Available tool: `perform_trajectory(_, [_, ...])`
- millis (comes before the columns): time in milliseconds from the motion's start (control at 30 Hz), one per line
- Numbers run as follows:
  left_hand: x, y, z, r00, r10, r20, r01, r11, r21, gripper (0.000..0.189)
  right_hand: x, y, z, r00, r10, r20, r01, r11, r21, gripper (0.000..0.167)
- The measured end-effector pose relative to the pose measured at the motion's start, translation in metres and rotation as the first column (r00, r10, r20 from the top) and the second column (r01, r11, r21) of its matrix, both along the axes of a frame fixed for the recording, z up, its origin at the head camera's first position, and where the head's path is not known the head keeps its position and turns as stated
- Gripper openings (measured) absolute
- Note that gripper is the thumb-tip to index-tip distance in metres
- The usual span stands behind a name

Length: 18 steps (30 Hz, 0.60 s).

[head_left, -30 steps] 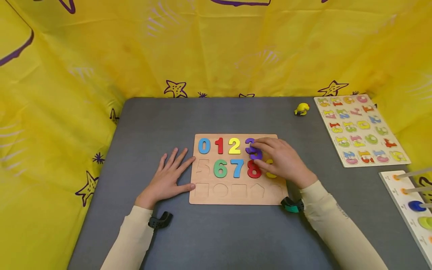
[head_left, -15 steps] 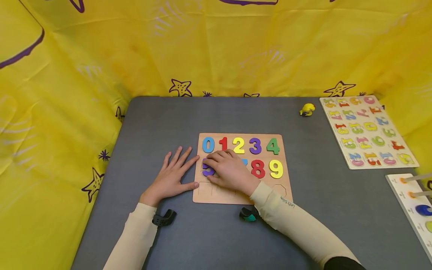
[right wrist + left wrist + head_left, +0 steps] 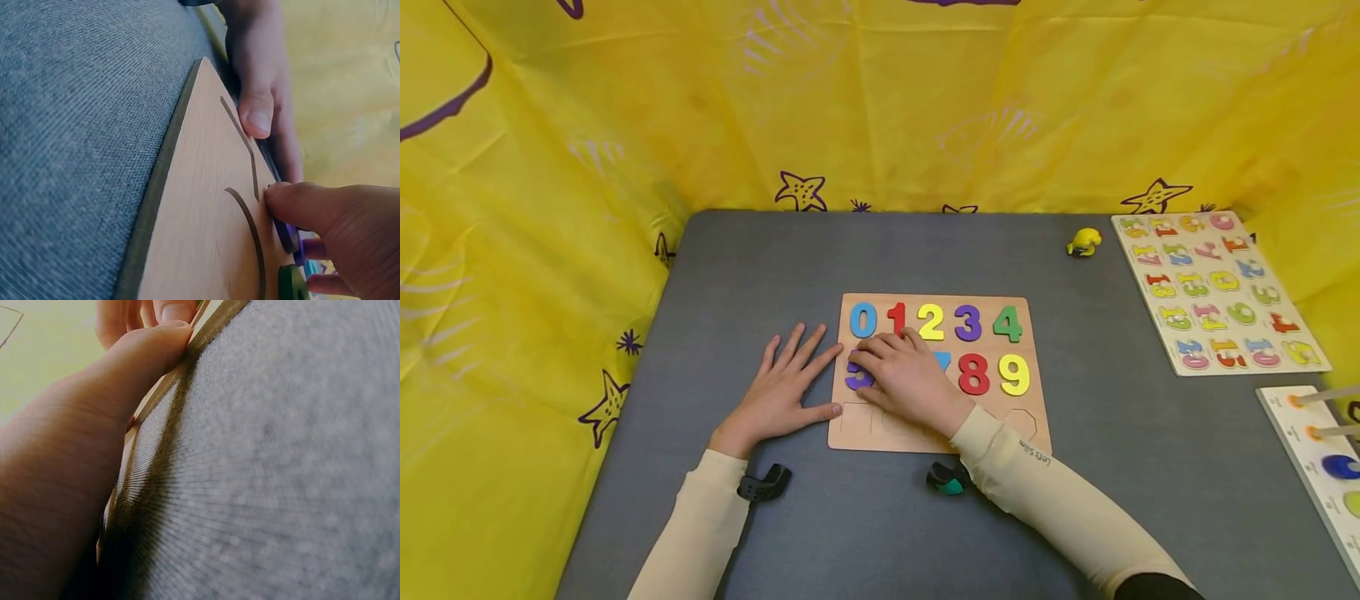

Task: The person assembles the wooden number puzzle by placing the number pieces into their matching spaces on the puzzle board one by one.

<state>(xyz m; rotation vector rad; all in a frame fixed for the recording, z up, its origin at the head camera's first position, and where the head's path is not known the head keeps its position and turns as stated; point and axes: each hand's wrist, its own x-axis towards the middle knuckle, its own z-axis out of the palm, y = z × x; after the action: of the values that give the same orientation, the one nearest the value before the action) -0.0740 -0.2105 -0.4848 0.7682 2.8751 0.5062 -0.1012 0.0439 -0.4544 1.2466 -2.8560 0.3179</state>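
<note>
A wooden number board (image 3: 1039,400) lies on the grey table, with coloured digits in its upper two rows and bare shape recesses below. At the left of the second row, my right hand (image 3: 917,379) holds a purple number 5 (image 3: 856,381) over its outlined spot. In the right wrist view, thumb and fingers are around the purple 5 (image 3: 286,236), beside the green 6 (image 3: 289,284). My left hand (image 3: 778,392) lies with fingers spread, its thumb and fingertips at the board's left edge. The right hand covers the 6 and part of the blue 7 (image 3: 942,360) in the head view.
A second number puzzle (image 3: 1213,292) lies at the back right. A small yellow toy (image 3: 1083,242) stands to its left. Near the right edge is a white peg board (image 3: 1292,417) with rings. A yellow patterned cloth (image 3: 880,108) hangs around the table.
My right hand has carried the purple 5 leftward from above the 3 and 8 to the start of the second row. Over the last half second it has barely moved. The left hand stays put.
</note>
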Motion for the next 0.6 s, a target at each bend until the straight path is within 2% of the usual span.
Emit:
perform_trajectory(267, [0.0004, -0.0009, 0.0009, 1.0, 0.005, 0.008, -0.005, 1.0, 0.003, 0.095, 0.0005, -0.0015, 0.0011, 1.0, 0.002, 0.005, -0.002, 1.0, 0.018, 0.052])
perform_trajectory(600, [-0.0012, -0.0028, -0.0017, 1.0, 0.017, 0.009, -0.017, 1.0, -0.003, 0.095, -0.0005, 0.0024, -0.0044, 1.0, 0.014, -0.012, -0.014, 1.0, -0.009, 0.051])
